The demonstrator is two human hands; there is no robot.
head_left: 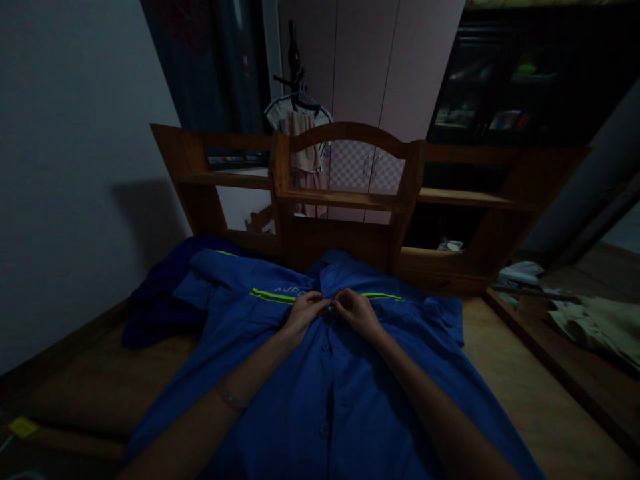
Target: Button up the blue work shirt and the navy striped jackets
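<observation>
A blue work shirt [280, 373] with yellow-green chest stripes lies spread face up on a bed, collar toward the headboard. My left hand [306, 311] and my right hand [354, 311] meet at the shirt's front placket just below the collar. Both pinch the fabric edges there, fingers curled, around a small button spot. A thin bracelet sits on my left wrist. A row of buttons runs down the shirt's middle toward me.
A wooden headboard [345, 200] with open shelves stands behind the shirt. A dark blue garment [155, 300] lies bunched at the left. A clothes stand [297, 107] with hanging garments and a pink wardrobe are behind. Pale fabric [595, 323] lies at the right.
</observation>
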